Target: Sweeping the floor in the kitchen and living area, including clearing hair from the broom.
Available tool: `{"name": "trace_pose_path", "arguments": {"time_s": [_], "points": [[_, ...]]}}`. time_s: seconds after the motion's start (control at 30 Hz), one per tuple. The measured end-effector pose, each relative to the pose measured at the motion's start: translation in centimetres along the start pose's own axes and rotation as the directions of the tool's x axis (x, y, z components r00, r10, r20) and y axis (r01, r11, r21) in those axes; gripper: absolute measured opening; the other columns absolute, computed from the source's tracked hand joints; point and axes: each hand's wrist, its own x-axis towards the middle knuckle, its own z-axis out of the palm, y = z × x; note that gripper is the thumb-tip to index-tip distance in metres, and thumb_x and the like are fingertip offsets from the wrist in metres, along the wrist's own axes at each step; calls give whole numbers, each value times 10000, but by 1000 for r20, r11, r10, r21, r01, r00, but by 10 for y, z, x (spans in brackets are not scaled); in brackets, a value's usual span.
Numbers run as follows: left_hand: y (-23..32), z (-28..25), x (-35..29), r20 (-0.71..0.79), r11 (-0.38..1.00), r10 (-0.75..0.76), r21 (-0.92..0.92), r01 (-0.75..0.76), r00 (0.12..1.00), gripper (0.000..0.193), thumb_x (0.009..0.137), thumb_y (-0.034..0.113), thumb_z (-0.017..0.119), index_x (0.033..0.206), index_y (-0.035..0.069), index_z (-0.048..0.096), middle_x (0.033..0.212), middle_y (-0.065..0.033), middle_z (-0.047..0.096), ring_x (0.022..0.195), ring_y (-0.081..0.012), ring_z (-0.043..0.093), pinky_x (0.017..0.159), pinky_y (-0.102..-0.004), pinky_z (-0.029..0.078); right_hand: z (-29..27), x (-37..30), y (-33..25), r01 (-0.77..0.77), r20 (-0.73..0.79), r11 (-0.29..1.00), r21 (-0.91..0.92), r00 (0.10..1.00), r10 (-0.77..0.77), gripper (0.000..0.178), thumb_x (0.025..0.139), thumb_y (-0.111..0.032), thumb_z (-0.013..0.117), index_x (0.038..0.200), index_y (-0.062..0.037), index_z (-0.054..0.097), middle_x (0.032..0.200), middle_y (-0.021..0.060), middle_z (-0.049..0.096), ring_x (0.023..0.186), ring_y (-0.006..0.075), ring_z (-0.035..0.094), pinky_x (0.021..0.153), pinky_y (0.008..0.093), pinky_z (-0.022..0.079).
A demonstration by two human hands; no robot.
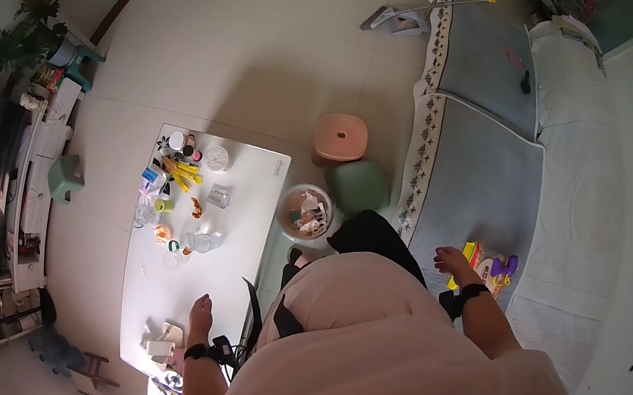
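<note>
My left hand hangs over the near right part of the white table. Its fingers point away from me, loosely apart, with nothing visible in them. Beside that wrist lies a small beige object. On the other side, my right hand is held out over the grey sofa seat, its fingers loosely bent, apart and bare. Close to it lies a red and yellow package with a purple object at its right side. Whether that hand touches the package I cannot tell.
Clear cups, yellow sticks, a round tub and bottles crowd the table's far part. A waste bin and two stools, pink and green, stand between table and sofa. Farther off lies a broom.
</note>
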Motion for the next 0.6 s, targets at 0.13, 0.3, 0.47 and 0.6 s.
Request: {"name": "trace_pose_path", "arguments": {"time_s": [0.13, 0.3, 0.47, 0.6], "points": [[47, 17, 13, 4, 998, 49, 26, -49, 999, 412, 879, 299, 439, 1157, 9, 533, 1114, -178, 580, 1041, -279, 551, 887, -345, 425, -56, 82, 66, -217, 425, 975, 36, 887, 181, 86, 810, -119, 471, 743, -66, 467, 659, 56, 502, 527, 156, 493, 435, 316, 419], [83, 43, -10, 49, 996, -65, 56, 62, 997, 396, 871, 291, 462, 1137, 11, 553, 1094, -177, 591, 1029, -281, 562, 876, -344, 438, -23, 79, -40, -160, 134, 973, -164, 974, 183, 301, 834, -244, 500, 1043, -37, 563, 840, 79, 606, 668, 177, 580, 580, 287, 480], [130, 90, -23, 48, 952, -286, 127, 278, 957, 408, 840, 317, 483, 1124, 37, 571, 1072, -189, 592, 985, -299, 582, 850, -361, 455, -1, 182, -125, 130, 266, 836, -533, 964, 20, 346, 841, -240, 550, 1130, -50, 547, 920, 76, 614, 789, 166, 591, 689, 291, 481], [139, 164, 15, 65, 952, -305, 31, 303, 950, 377, 830, 308, 473, 1098, 70, 590, 1080, -199, 561, 983, -326, 548, 880, -385, 425, 49, 274, -168, 596, 488, 562, -574, 799, -350, 249, 838, -173, 553, 1046, -36, 567, 911, 110, 615, 807, 225, 604, 712, 317, 485]]}}
